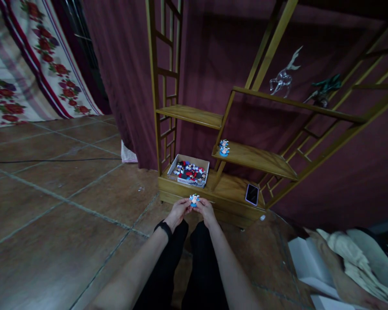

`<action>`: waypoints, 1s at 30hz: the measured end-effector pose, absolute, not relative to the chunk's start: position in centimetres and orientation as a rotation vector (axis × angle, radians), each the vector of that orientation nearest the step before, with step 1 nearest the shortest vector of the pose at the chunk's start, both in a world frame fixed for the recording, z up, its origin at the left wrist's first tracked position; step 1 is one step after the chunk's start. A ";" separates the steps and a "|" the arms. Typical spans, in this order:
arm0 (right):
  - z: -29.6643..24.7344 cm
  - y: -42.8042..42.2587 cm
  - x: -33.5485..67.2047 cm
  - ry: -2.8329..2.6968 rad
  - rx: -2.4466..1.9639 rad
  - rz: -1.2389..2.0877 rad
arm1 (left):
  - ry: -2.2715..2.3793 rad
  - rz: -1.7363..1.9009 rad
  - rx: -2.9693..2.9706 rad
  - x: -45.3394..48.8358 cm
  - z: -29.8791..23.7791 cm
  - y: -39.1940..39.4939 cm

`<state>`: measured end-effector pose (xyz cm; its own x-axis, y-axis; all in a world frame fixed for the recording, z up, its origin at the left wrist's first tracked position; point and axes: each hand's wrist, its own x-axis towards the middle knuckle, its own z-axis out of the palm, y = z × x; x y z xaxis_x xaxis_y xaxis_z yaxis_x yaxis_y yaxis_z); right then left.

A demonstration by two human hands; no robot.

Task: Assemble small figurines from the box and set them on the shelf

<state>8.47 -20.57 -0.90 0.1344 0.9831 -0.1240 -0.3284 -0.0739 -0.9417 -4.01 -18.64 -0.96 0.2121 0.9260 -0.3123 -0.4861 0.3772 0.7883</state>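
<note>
A small blue and white figurine (194,199) is pinched between both my hands in front of a low wooden shelf unit (194,115). My left hand (179,211), with a black band at the wrist, grips its left side. My right hand (205,210) grips its right side. Just behind them a white open box (177,164) on the bottom shelf holds several small red, blue and white figurines. Two more blue figurines (224,147) stand on the middle shelf.
A dark phone (252,194) lies on the bottom shelf to the right. A glass deer (283,77) and a dark green ornament (325,89) stand on the upper shelf. White boxes (305,258) and cloth lie at right. Brown tiled floor stretches to the left.
</note>
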 end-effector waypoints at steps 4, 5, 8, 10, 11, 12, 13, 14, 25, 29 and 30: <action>-0.8 -20.7 8.3 -0.787 -1.081 1.330 | 0.881 1.073 0.577 -4.1 -0.8 -18.7; -0.7 -20.7 8.2 -0.783 -1.079 1.336 | 0.881 1.075 0.568 -4.1 -0.8 -18.7; -0.8 -20.7 8.2 -0.777 -1.083 1.344 | 0.885 1.066 0.552 -4.1 -0.9 -18.6; -0.8 -20.7 8.2 -0.778 -1.090 1.345 | 0.883 1.062 0.558 -4.1 -0.9 -18.6; -0.8 -20.7 8.2 -0.779 -1.093 1.345 | 0.880 1.063 0.564 -4.1 -0.9 -18.6; -0.9 -20.7 8.2 -0.779 -1.097 1.345 | 0.877 1.067 0.569 -4.1 -0.9 -18.6; -0.9 -20.6 8.2 -0.777 -1.102 1.344 | 0.877 1.071 0.574 -4.1 -0.9 -18.7; -0.8 -20.6 8.2 -0.774 -1.108 1.342 | 0.879 1.073 0.578 -4.1 -1.0 -18.6; -0.5 -20.6 8.0 -0.781 -1.116 1.350 | 0.900 1.098 0.565 -4.0 -1.3 -18.3; -0.6 -20.5 8.0 -0.788 -1.140 1.327 | 0.898 1.088 0.572 -4.0 -1.3 -18.3; -0.6 -20.5 8.0 -0.789 -1.139 1.327 | 0.897 1.085 0.576 -4.0 -1.3 -18.3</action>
<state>8.00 -20.50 -0.64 0.1319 0.9777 -0.1635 -0.3232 -0.1135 -0.9395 -4.00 -18.31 -1.30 0.1857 0.9246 -0.3327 -0.5002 0.3804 0.7779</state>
